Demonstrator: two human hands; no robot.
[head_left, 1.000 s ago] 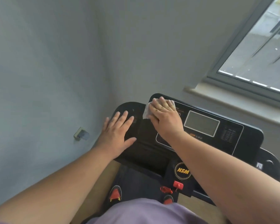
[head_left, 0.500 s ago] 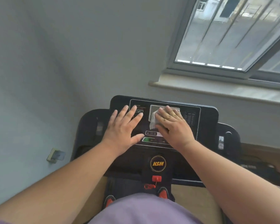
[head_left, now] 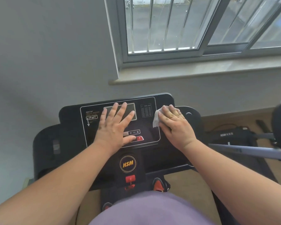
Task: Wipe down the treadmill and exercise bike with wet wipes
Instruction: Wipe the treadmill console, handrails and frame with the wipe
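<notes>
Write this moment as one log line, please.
step: wiping black treadmill console | right hand: presses white wet wipe at panel's right edge | left hand: flat on grey display

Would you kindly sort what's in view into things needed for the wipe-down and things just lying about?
Job: wet wipe under right hand; left hand flat on treadmill console; equipment at right, possibly the bike.
Lying about: red safety key, window sill.
</notes>
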